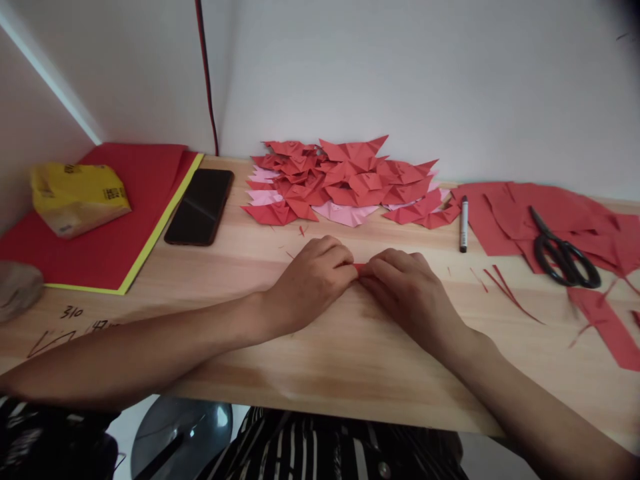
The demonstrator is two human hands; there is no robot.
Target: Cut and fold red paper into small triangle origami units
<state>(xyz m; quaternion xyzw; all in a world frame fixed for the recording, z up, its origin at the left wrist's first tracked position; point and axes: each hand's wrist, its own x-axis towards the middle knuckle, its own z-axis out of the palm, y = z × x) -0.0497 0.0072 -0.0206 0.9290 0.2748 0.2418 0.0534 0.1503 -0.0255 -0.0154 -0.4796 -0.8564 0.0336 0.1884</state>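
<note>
Both hands meet over the middle of the wooden table, closed on one small piece of red paper [359, 268]. My left hand [320, 277] grips its left side with the fingers curled. From the right, my right hand [405, 287] pinches the other side. Most of the paper is hidden beneath the fingers, so its shape and folds cannot be made out. Just behind the hands lies a heap of folded red and pink paper pieces [345, 177] with pointed ends, stacked against the wall.
At left, a yellow packet [80, 197] rests on red and yellow sheets [125, 240], beside a black phone [200, 207]. On the right are a marker [464, 223], cut red paper [545, 207], black-handled scissors [565, 257] and thin paper scraps [513, 293]. A rounded object [17, 293] sits at the left edge.
</note>
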